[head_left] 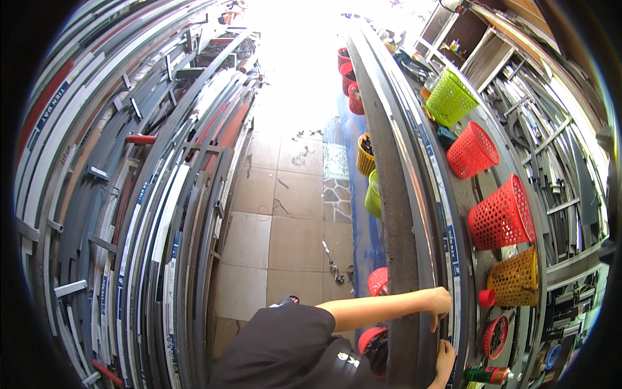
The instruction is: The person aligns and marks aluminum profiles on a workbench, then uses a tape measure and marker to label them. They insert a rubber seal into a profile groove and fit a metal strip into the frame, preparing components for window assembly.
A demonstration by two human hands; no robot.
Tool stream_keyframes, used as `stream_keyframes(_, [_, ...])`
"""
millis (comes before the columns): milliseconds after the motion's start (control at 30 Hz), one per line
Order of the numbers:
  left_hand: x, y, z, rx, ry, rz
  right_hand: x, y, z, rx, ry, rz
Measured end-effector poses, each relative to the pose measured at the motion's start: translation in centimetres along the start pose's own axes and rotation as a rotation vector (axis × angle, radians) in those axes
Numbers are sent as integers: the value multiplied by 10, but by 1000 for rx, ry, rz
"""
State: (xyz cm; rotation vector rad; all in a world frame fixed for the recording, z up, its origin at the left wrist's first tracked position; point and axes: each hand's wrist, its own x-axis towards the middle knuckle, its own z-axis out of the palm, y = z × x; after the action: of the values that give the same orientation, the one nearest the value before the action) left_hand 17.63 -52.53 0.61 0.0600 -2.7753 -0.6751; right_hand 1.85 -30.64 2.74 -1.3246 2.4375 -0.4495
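- Two bare hands are showing: the left hand (440, 303) is reaching across from a black-shirted shoulder, and the right hand (445, 356) is coming in just below it, near the lower edge.
- One bundle of long bars (451, 246), white with blue labels beside darker ones, is running lengthwise along the bench; the strips are too tightly packed to count.
- Four large perforated baskets are standing beyond the bars: one green basket (451, 98), two red baskets (473, 151) and one yellow basket (513, 277).
- One small red basket (494, 337) is holding dark pieces; one red cup (486, 297) and one green bottle (486, 375) are sitting near it.
- Seven containers are lining the near side of the bench at a lower level: five red, one yellow container (366, 157) and one green container (373, 196).
- The bars are lying directly beneath both hands and extending well away past the left one.
- The left hand is bending at the wrist, fingers curling downward; whether it is gripping a bar, I cannot tell.
- The right hand is half curling, its fingertips resting at the dark bars; its hold is unclear too.
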Motion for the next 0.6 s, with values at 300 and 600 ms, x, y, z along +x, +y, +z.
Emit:
stream_keyframes(300, [-5,-3,-13,-34,-102,14,-21,-20,5,64,256,-161])
stream_keyframes(600, [-30,2,-32,-180,-149,-51,-93,-60,-6,215,341,27])
